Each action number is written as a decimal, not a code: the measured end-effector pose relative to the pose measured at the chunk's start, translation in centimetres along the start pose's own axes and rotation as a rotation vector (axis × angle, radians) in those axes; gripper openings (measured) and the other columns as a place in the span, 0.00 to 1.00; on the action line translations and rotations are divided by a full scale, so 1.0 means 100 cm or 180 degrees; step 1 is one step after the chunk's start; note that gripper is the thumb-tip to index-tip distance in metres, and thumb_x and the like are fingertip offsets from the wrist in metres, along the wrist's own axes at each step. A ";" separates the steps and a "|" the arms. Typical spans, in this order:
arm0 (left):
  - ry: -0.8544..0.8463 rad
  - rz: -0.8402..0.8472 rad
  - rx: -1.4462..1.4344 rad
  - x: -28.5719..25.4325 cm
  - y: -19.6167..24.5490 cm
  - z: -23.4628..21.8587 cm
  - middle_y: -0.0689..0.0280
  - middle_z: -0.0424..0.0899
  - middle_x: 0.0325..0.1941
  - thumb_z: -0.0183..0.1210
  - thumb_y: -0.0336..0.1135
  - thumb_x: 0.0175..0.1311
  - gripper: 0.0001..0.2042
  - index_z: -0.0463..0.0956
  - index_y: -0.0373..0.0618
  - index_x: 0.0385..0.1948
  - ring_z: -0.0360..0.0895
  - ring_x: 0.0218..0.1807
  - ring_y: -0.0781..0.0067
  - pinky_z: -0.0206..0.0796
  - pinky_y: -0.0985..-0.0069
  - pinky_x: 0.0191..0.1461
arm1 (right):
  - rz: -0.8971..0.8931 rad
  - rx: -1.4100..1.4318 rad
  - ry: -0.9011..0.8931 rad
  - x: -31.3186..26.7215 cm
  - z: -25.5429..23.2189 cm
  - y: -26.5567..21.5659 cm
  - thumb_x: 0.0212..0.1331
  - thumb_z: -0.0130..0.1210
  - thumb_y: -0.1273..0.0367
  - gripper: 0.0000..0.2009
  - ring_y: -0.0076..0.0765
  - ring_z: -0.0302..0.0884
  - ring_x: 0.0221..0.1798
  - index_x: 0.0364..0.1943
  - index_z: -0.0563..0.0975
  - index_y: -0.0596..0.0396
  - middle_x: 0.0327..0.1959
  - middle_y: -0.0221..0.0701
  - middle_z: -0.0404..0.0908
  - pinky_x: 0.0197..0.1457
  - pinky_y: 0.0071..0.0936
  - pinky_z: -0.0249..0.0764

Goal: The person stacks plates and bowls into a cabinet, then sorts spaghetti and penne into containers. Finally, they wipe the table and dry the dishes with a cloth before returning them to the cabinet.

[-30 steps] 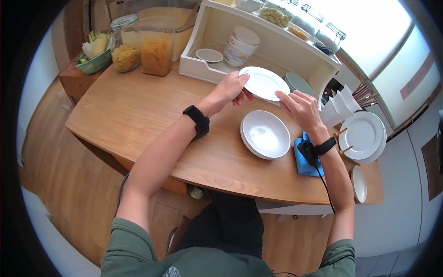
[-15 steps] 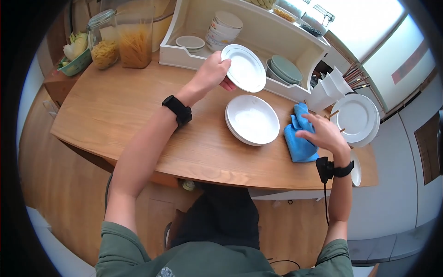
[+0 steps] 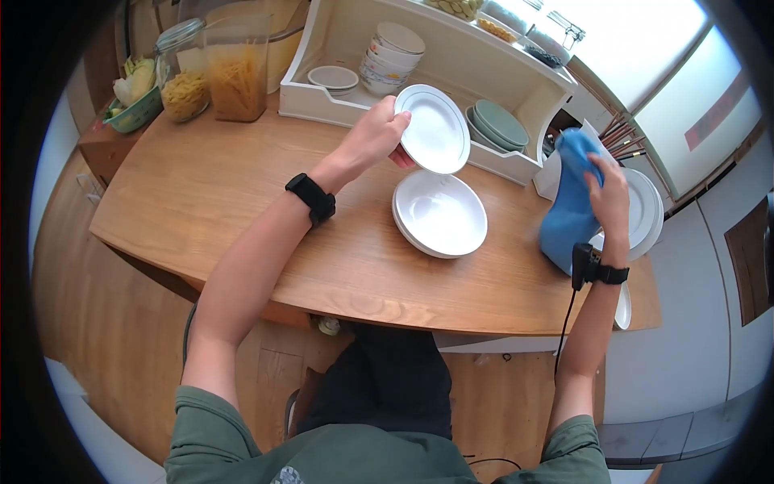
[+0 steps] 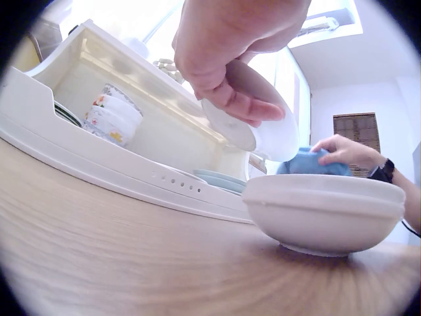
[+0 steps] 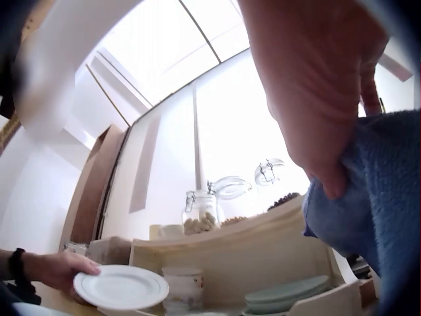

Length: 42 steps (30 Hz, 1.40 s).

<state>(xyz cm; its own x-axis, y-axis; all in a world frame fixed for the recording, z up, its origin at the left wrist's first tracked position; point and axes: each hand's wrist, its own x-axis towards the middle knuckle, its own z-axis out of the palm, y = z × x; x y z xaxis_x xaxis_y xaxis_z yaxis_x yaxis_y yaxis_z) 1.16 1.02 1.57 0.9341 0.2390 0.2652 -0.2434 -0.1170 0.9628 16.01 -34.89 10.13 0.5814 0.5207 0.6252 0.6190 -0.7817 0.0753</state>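
My left hand (image 3: pixel 373 134) grips a small white plate (image 3: pixel 433 129) by its left edge, thumb on the upper face and fingers beneath. The plate is tilted, held above the far side of two stacked white bowls (image 3: pixel 442 214) on the table. In the left wrist view the fingers (image 4: pixel 253 108) press against the plate's underside. Off to the right, my right hand (image 3: pixel 610 198) holds up a blue cloth (image 3: pixel 569 206), which hangs down from the fingers. The right wrist view shows the cloth (image 5: pixel 388 197) bunched against the thumb.
A white shelf (image 3: pixel 322 103) at the back holds patterned bowls (image 3: pixel 393 55), small white plates (image 3: pixel 332 77) and green plates (image 3: pixel 500 123). Pasta containers (image 3: pixel 234 68) stand back left. At the right are large white plates (image 3: pixel 642 206) in a rack and a white dish (image 3: pixel 623 306).
My right hand let go of the plate, moved right to the blue cloth and lifted it off the table. The left hand keeps the plate, now tilted more steeply.
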 end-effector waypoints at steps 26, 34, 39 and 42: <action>-0.0082 0.0349 -0.0055 0.004 -0.013 0.009 0.57 0.78 0.43 0.41 0.40 0.75 0.16 0.63 0.36 0.53 0.83 0.36 0.69 0.80 0.75 0.31 | -0.2145 0.1488 -0.0709 0.033 0.065 -0.179 0.46 0.50 0.80 0.30 0.48 0.71 0.49 0.61 0.68 0.53 0.42 0.39 0.73 0.51 0.39 0.67; -0.0248 0.0368 0.0041 0.000 -0.003 0.010 0.57 0.78 0.43 0.40 0.40 0.76 0.16 0.63 0.37 0.52 0.82 0.39 0.68 0.80 0.74 0.36 | -0.2014 0.1120 0.0043 0.031 0.073 -0.179 0.52 0.52 0.78 0.25 0.42 0.75 0.50 0.58 0.73 0.47 0.41 0.36 0.76 0.48 0.40 0.70; -0.0228 0.0488 0.0224 -0.001 -0.002 0.013 0.56 0.79 0.42 0.41 0.39 0.76 0.15 0.63 0.35 0.52 0.82 0.37 0.69 0.81 0.74 0.35 | -0.1378 0.0650 0.0387 0.042 0.075 -0.158 0.52 0.50 0.79 0.28 0.46 0.75 0.46 0.61 0.73 0.42 0.40 0.39 0.75 0.46 0.40 0.73; -0.0151 0.0555 0.0251 -0.002 -0.001 0.015 0.56 0.79 0.42 0.41 0.39 0.75 0.15 0.62 0.35 0.52 0.83 0.37 0.69 0.81 0.75 0.34 | -0.1247 0.0566 0.0269 0.045 0.078 -0.147 0.52 0.50 0.79 0.29 0.46 0.75 0.47 0.63 0.71 0.43 0.41 0.40 0.75 0.47 0.39 0.72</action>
<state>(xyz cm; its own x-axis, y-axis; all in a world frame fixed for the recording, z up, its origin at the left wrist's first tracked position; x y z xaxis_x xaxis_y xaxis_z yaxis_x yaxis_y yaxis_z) 1.40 -0.42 1.35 0.8913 0.1630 0.4231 -0.3832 -0.2281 0.8950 13.61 -18.39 5.79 0.2440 0.7304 0.6379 0.8699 -0.4556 0.1890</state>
